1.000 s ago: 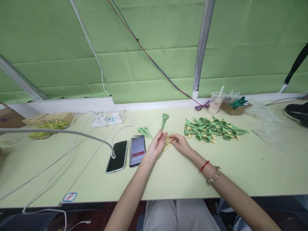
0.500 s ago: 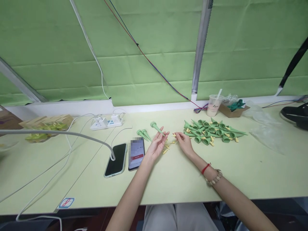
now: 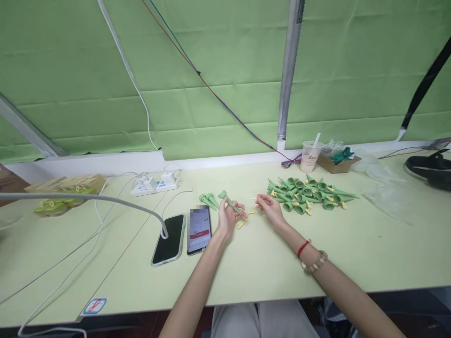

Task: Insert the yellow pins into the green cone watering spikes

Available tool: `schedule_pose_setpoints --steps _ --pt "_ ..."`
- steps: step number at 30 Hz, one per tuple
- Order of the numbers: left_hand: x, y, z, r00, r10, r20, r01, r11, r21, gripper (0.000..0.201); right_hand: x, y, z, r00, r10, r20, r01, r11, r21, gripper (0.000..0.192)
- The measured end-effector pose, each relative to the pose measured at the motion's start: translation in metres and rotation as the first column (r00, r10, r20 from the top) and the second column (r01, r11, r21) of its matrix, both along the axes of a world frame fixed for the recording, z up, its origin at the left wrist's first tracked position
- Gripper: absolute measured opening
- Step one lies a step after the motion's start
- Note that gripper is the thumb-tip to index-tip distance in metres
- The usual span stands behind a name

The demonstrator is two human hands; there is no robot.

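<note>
In my left hand (image 3: 229, 217) lies a green cone-shaped piece (image 3: 229, 203), its wide end pointing up and left between my fingers. My right hand (image 3: 270, 209) pinches a small yellow piece (image 3: 254, 198) at its fingertips, a short gap from the left hand. Several loose yellow pieces (image 3: 241, 225) lie on the table just under and beside my left fingers. A heap of green cones (image 3: 306, 191) mixed with yellow pieces spreads behind and right of my right hand. Two or so green cones (image 3: 208, 200) rest left of my left hand.
Two phones, one dark (image 3: 168, 240) and one lit (image 3: 199, 230), lie left of my left forearm. A power strip (image 3: 155, 185), a drink cup (image 3: 310, 157), a cardboard box (image 3: 334, 164) and a plastic bag (image 3: 387, 202) stand or lie farther back. A white cable (image 3: 116, 199) crosses the left side.
The green cone has come lower and left-hand fingers have curled more around it. My right hand still pinches the yellow piece, nearly in place. The whole view has shifted slightly.
</note>
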State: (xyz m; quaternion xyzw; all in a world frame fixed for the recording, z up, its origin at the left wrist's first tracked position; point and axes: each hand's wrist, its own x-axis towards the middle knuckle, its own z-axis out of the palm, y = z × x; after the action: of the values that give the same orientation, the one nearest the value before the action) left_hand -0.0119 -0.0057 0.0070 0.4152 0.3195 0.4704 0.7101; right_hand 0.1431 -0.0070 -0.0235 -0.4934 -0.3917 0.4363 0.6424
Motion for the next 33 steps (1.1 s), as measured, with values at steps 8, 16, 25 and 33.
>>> schedule_pose_setpoints --steps 8,16,25,33 --pt "0.004 -0.001 0.003 0.997 0.036 -0.070 -0.032 0.998 0.055 0.059 -0.001 -0.004 0.002 0.995 0.099 0.021 -0.101 0.990 0.094 0.034" --pt "0.006 0.002 -0.003 0.996 0.083 0.013 -0.084 0.994 0.066 0.043 -0.002 -0.002 0.001 0.990 0.140 0.009 -0.141 0.989 0.044 0.043" --pt "0.006 0.003 -0.001 0.983 0.156 0.093 -0.157 0.988 0.000 0.029 0.002 -0.001 -0.001 0.995 0.035 0.094 -0.043 0.995 0.087 0.043" --pt "0.008 -0.001 -0.001 0.991 0.129 0.017 -0.130 0.987 0.090 0.032 0.009 0.001 0.003 0.954 -0.237 0.185 0.197 0.957 0.213 0.032"
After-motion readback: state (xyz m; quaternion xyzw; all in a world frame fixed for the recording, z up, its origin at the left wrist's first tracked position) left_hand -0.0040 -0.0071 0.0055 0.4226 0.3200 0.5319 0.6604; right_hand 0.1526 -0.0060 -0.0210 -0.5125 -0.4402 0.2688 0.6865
